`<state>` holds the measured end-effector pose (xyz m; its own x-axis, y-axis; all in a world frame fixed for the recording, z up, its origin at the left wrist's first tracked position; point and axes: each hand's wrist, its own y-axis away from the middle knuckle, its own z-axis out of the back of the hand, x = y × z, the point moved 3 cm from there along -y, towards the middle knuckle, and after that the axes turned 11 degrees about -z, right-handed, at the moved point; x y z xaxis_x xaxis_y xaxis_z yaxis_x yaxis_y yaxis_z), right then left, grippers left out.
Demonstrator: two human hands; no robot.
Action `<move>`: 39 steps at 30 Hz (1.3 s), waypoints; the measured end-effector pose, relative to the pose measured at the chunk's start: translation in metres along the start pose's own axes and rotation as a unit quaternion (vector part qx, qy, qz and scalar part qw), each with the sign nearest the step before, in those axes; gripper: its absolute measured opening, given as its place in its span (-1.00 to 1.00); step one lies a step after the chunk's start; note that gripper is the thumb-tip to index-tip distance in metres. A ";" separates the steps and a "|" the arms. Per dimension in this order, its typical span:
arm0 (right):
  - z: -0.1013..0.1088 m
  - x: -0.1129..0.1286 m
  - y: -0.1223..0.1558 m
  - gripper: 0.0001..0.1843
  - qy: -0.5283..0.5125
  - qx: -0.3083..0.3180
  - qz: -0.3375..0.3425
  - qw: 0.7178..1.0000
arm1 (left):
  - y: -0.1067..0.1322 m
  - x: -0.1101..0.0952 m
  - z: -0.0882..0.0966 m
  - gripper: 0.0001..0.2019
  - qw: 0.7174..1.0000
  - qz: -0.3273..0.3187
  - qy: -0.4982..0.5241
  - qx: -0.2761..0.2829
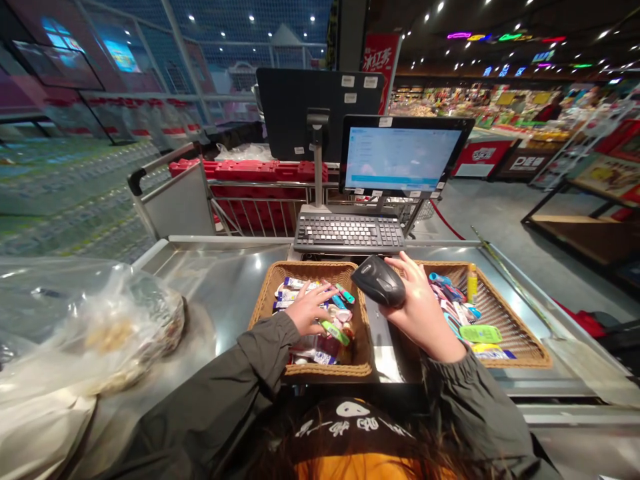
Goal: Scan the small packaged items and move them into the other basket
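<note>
My right hand is wrapped around a black handheld barcode scanner, raised between two brown woven baskets. Over the left basket, my left hand reaches in with its fingers spread, above or touching the small packaged goods. A green packet lies just beside its thumb. White-and-blue packets and a teal tube-like item are around the fingers. Partly behind my right hand, the right basket holds a green package, a yellow tube and several other small items.
A keyboard stands behind the baskets, below a lit screen and a second monitor seen from behind. Clear plastic bags with contents lie on the metal counter at left. A shopping cart stands beyond.
</note>
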<state>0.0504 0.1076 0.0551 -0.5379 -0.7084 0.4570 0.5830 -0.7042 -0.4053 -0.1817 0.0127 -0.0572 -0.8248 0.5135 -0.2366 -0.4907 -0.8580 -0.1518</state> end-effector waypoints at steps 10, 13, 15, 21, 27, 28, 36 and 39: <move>0.005 -0.004 0.005 -0.59 0.017 0.053 -0.015 0.998 | -0.002 -0.002 -0.022 -0.55 0.992 -0.005 0.009 0.127; 0.013 -0.011 0.008 -0.57 0.016 0.045 -0.038 0.998 | -0.010 -0.002 -0.018 -0.52 0.996 -0.006 -0.016 0.088; 0.021 -0.021 0.010 -0.54 0.017 0.025 -0.053 0.998 | -0.022 -0.003 -0.013 -0.55 0.998 -0.021 -0.026 0.058; 0.064 -0.067 0.025 -0.49 0.035 -0.099 -0.095 0.990 | -0.096 -0.023 -0.002 -0.61 0.995 -0.095 -0.020 -0.014; 0.108 -0.113 0.051 -0.47 0.080 -0.182 -0.154 0.968 | -0.200 -0.059 -0.017 -0.55 0.987 -0.160 -0.004 -0.008; 0.113 -0.119 0.055 -0.47 0.085 -0.191 -0.159 0.965 | -0.218 -0.066 -0.022 -0.54 0.985 -0.171 -0.001 0.003; 0.144 -0.167 0.084 -0.43 0.107 -0.213 -0.214 0.947 | -0.342 -0.122 -0.076 -0.43 0.962 -0.265 -0.029 0.063; 0.149 -0.180 0.090 -0.42 0.109 -0.216 -0.238 0.941 | -0.378 -0.140 -0.102 -0.47 0.956 -0.275 -0.043 0.090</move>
<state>0.2901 0.1787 0.0545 -0.8146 -0.2675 0.5146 -0.0319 -0.8653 -0.5002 0.1481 0.2660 -0.0646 -0.4436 0.8919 -0.0879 -0.8913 -0.4493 -0.0610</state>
